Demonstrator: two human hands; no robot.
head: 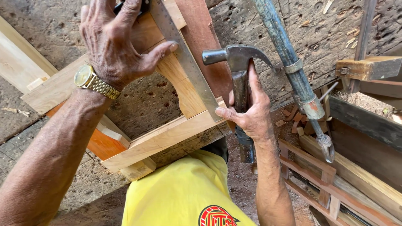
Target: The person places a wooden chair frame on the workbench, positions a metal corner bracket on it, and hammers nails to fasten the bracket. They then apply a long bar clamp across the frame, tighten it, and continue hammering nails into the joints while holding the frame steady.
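The left hand [115, 39] lies spread over the corner of a pale, rectangular wooden frame [163, 136], fingers splayed and pressing down rather than clenched. Its thumb tip pins the flat grey steel blade of a try square [184, 62] against the frame's inner edge, apparently so the blade sits tight in the corner and shows whether the joint is true. The right hand [251, 111] grips a dark steel claw hammer [238, 83] high on its handle, just under the head. Its forefinger stretches out to touch the blade's far end and steady it. The frame rests on a rough, pitted wooden workbench [150, 100] beneath both palms.
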